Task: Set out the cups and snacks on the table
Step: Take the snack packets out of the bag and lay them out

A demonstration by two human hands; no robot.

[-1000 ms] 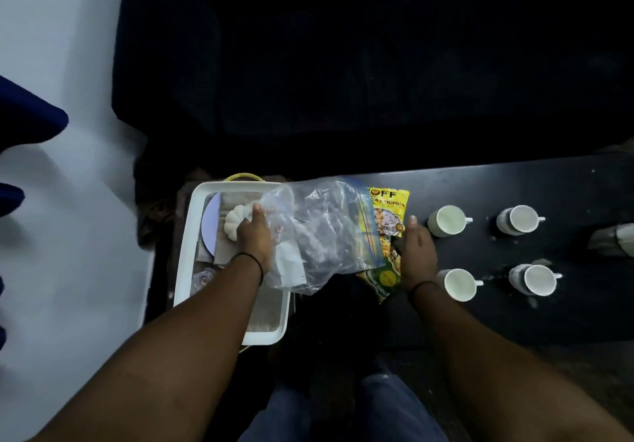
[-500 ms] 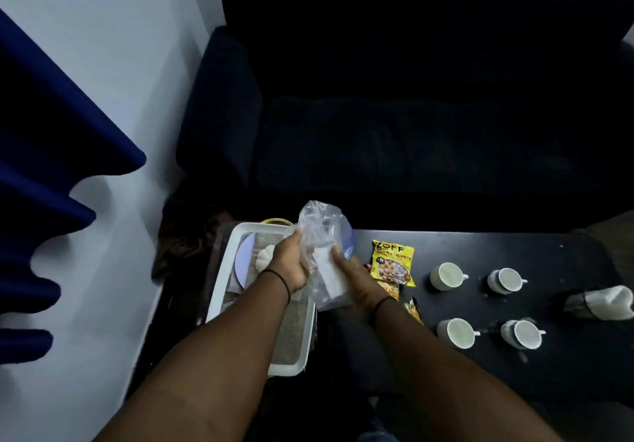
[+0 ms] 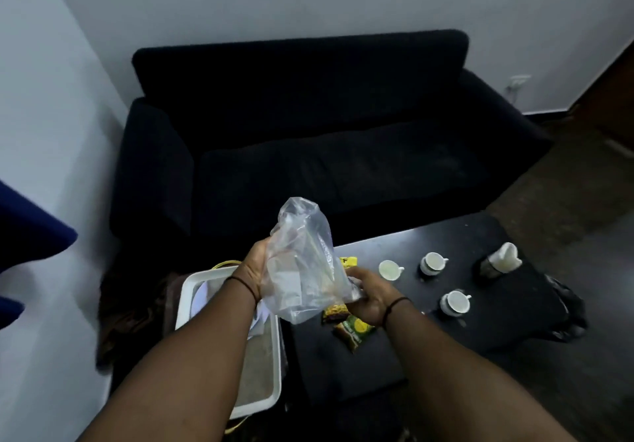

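Change: since the earlier frames the clear plastic bag (image 3: 302, 263) has been raised off the white tray (image 3: 219, 274) and is now held upright between both hands, over the left edge of the bench (image 3: 404, 366).
Left hand: the left hand (image 3: 253, 269) is curled round the bag's left side, about mid-height.
Right hand: the right hand (image 3: 368, 299) is closed on the bag's lower right corner; its fingers (image 3: 355, 276) are bent onto the plastic.
Bag contents: something pale and flat is seen through the film; what it is cannot be told.
Snacks: a yellow snack packet (image 3: 348, 261) is partly hidden behind the bag, and a green-and-yellow packet (image 3: 353, 328) lies near the front left of the bench, under the right wrist.
Cups: three white cups are seen toward the right half of the bench, (image 3: 389, 269), (image 3: 432, 263) and (image 3: 454, 302), set apart from one another.
Handling: the bag is judged light, limp and slippery; it would sag if held by one edge, so a hold at the mouth with support under the base is advised.
Also present: a pale jug-like container (image 3: 499, 261) near the right edge, and a dark sofa (image 3: 308, 132) behind.
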